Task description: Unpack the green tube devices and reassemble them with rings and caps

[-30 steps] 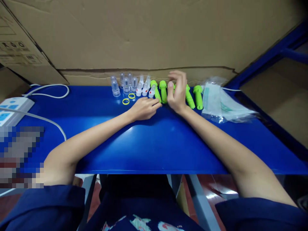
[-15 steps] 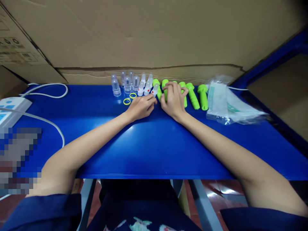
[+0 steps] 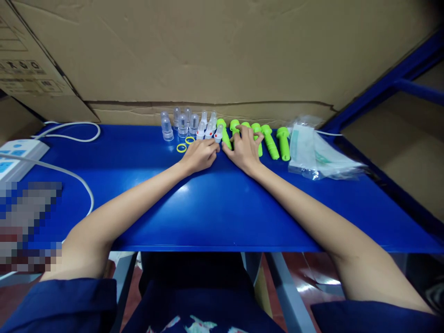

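Note:
My left hand (image 3: pixel 200 155) rests on the blue table (image 3: pixel 222 208) with its fingers curled, and nothing shows in them. Its fingertips lie just in front of the small white caps with red dots (image 3: pixel 209 131). My right hand (image 3: pixel 243 149) sits beside it, fingers bent over the row of lime-green plastic pieces (image 3: pixel 270 141) and closed round one of them, which it partly hides. Clear plastic vials (image 3: pixel 182 124) stand in a group behind the left hand. Two yellow rings (image 3: pixel 181 148) lie to the left of that hand.
A clear bag of packets (image 3: pixel 317 155) lies at the right. A white power strip (image 3: pixel 17 159) and its cable (image 3: pixel 69 175) sit at the left. A cardboard wall (image 3: pixel 208 55) closes off the back, and a blue frame (image 3: pixel 381 88) runs along the right.
My right hand came down from a raised pose onto the green pieces and shifted left to close on one. My left hand stayed almost still.

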`<state>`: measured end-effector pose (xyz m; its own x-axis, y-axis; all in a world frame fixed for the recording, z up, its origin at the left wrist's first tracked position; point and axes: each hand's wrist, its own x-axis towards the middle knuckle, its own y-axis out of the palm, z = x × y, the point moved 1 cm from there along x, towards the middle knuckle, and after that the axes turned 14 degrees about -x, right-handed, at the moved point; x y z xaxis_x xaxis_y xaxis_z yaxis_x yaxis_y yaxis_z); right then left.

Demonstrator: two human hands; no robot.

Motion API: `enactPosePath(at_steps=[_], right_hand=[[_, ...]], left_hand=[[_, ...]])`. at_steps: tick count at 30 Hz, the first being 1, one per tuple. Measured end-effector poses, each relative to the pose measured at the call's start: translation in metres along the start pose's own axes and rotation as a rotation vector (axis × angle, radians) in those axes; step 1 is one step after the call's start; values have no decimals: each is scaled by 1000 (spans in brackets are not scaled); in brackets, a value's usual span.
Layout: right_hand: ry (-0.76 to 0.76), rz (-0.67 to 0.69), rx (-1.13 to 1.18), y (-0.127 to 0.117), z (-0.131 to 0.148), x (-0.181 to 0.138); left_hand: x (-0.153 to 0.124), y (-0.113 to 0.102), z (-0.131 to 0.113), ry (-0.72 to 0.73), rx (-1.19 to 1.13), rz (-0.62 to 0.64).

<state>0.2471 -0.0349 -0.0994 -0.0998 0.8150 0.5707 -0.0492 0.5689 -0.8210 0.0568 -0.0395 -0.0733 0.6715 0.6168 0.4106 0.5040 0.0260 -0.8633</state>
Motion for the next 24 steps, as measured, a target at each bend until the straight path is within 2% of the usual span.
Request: enactPosePath(at_steps=[3,6,9,13,17,24], right_hand=[[-2,-32,19,0,-1,2],[28,-60,-15,-13,-11,9],[173,-41,-124,-31,-37,18],[354,81,-284,-42,-77,21],[376,221,-330,-40,-96,21],[362,310,-354,-31,-95,22]], left_hand=[[0,-1,0,-23,8,-6],[0,-2,0,-37,4,-11],[0,-2,-1,-60,0,3],[-1,-7,-6,-153,52,-35],[-3,-23,-5,-261,122,-52],[-3,-61,14,-358,165,-103]])
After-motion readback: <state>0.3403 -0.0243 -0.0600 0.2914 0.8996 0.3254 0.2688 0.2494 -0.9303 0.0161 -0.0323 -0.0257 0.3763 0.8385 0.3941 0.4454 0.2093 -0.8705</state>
